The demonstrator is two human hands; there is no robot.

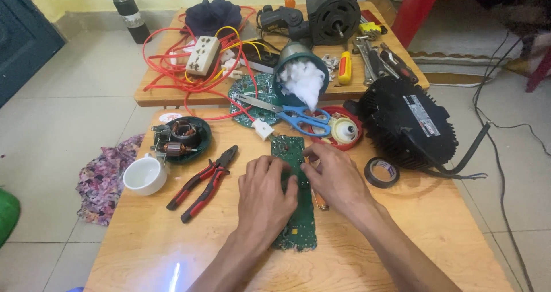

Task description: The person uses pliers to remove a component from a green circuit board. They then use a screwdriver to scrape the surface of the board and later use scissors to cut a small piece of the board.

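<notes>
At centre frame both hands press flat on one long green circuit board [298,200] lying on the pale wooden table [436,234]: left hand [265,197] spread palm-down over its middle, right hand [336,177] fingering its right edge (neither closed around it). Left of them, one pair of red-handled pliers [204,183] and one glossy white cup [144,175]; right, one black tape roll [381,172].

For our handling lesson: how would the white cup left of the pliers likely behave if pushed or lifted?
The cup looks ceramic, so probably stiff and breakable if dropped. It sits at the table edge, so a push leftward could tip it off. It appears empty, so likely light; its handle is not clear.
</notes>
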